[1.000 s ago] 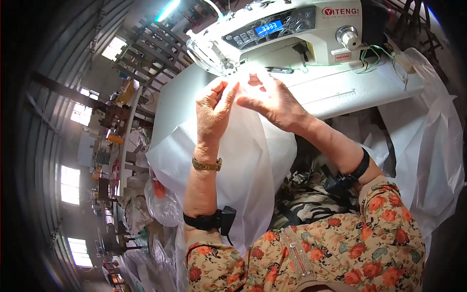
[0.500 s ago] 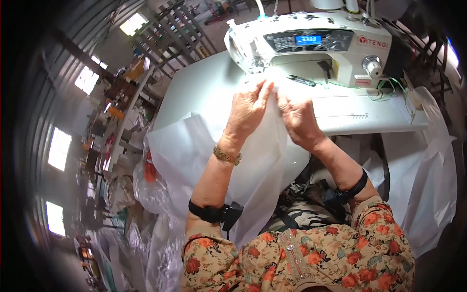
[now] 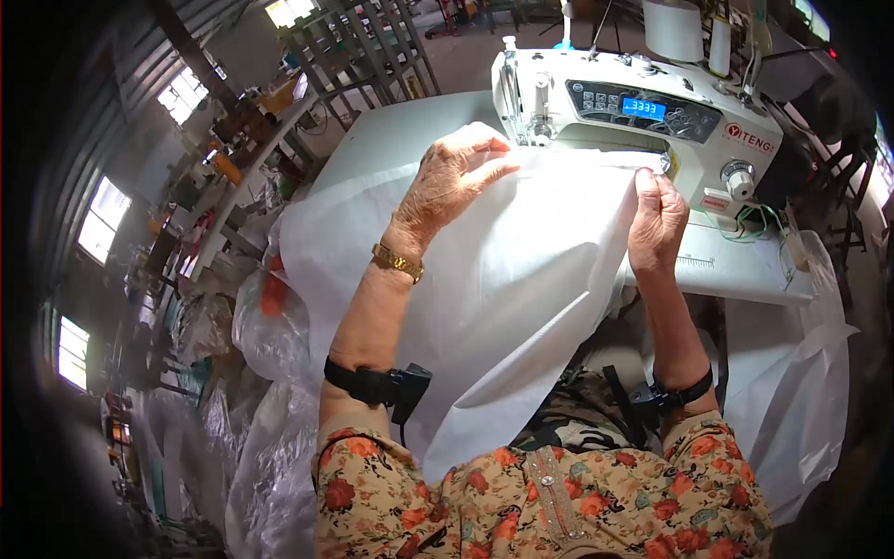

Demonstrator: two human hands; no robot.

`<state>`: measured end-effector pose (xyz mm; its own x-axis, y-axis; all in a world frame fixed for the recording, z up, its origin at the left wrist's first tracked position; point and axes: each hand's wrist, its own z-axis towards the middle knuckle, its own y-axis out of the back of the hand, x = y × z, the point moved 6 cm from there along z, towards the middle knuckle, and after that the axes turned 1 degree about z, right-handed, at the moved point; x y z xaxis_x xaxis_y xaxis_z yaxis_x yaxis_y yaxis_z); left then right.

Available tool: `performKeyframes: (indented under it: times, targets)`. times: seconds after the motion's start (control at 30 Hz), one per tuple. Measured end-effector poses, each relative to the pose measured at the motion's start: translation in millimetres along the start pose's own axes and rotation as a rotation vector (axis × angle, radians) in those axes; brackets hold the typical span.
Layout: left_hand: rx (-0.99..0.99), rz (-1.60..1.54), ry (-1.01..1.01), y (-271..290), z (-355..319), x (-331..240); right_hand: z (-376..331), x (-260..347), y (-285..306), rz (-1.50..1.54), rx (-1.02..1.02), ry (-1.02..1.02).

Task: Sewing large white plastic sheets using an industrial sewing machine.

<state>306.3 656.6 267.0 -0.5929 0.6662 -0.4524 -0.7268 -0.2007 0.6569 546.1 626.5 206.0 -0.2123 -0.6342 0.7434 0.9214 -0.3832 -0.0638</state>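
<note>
My left hand [image 3: 452,172], at upper centre of the frame, pinches the top edge of the white fabric [image 3: 535,252] between thumb and fingertips, though glare washes out the exact contact. My right hand [image 3: 659,222], right of centre, has its thumb pressed over the fabric's other upper corner; the curled fingers behind are partly hidden, so I can't tell how many bear on the cloth. Between my two grips the edge runs nearly straight, and the fabric fills the middle of the frame, its folds falling toward my lap. It covers part of my patterned trousers [image 3: 582,410] at lower centre and much of the pale table [image 3: 396,130].

At upper right stands the white sewing machine [image 3: 643,116]. Its needle end lies just beyond my left fingertips; the needle itself is too small and bright to make out, and I can't tell whether any cloth sits under it. The thread cone [image 3: 672,30] above is cut off by the top edge.

At lower left, clear plastic [image 3: 270,456] crumples into shadow, with something red [image 3: 274,293] near its top that I can't identify. Another pale sheet [image 3: 792,391] hangs at lower right, its upper part bunched beside the table. Black rim darkness swallows the corners.
</note>
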Motion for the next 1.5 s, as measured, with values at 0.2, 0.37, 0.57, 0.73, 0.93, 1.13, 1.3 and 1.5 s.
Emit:
performKeyframes:
  times: [0.2,0.37,0.57,0.73,0.93,1.13,1.3,1.5]
  targets:
    - [0.121,-0.035,0.135,3.4,4.0,18.6,3.2,-4.5,13.0,-0.043,-0.033,0.022]
    - [0.182,-0.153,0.245,13.3,1.7,31.2,2.8,-3.0,12.1,-0.047,-0.038,0.047]
    - [0.376,-0.029,0.391,6.9,-8.7,48.1,-7.7,16.9,9.4,-0.063,-0.052,0.071]
    - [0.108,-0.394,0.257,43.1,1.9,19.7,-1.6,15.1,21.2,0.092,-0.094,0.037]
    - [0.077,-0.586,0.046,60.2,16.9,-52.6,2.8,-18.8,11.4,0.305,-0.04,-0.256]
    - [0.249,0.211,-0.046,42.6,-1.2,-32.5,-6.3,2.3,18.5,0.145,-0.033,-0.024]
    - [0.248,0.244,-0.002,44.9,5.4,-30.1,-13.6,12.7,11.9,0.188,0.008,0.055]
    - [0.416,0.247,-0.206,-26.6,30.4,-96.3,-16.8,38.6,-1.2,0.11,0.033,0.086]
